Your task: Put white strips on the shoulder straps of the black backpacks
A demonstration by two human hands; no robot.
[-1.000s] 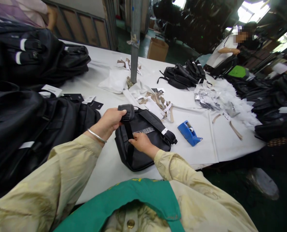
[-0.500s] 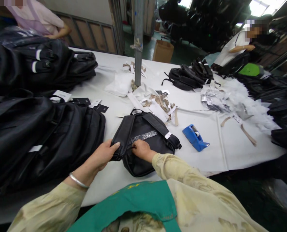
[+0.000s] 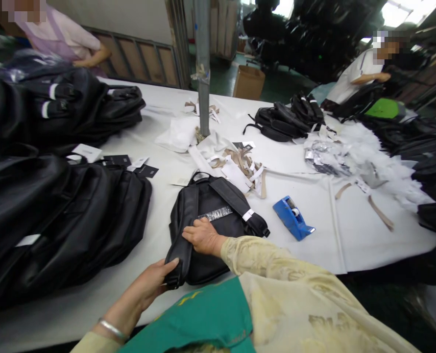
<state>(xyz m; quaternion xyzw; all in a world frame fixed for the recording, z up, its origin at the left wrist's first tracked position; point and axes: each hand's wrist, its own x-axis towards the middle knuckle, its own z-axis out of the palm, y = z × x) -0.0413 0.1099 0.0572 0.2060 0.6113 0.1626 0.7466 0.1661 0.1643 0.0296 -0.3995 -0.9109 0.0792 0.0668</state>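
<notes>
A black backpack [image 3: 218, 255] lies on the white-covered table with its shoulder-strap side up. My left hand [image 3: 154, 283] is closed on the lower end of the left shoulder strap [image 3: 189, 203], thumb on top and the other fingers hidden underneath. Higher up the same strap, my right hand [image 3: 204, 237] grips its edge with bent fingers. A clear, shiny strip [image 3: 218, 214] crosses the back panel just above my right hand. The right shoulder strap [image 3: 232, 193] carries a white band [image 3: 250, 214] and lies flat on the bag.
Black bags are piled at left [image 3: 74, 211] and far left [image 3: 67, 98]. A blue tape dispenser [image 3: 293, 218] sits right of the backpack. Paper scraps [image 3: 240, 169] lie behind it, near a metal post [image 3: 203, 83]. Two other people stand across the table.
The left strap has swung down onto the bag. My left hand has moved down toward me with its end; my right hand has shifted left from the back panel onto the strap.
</notes>
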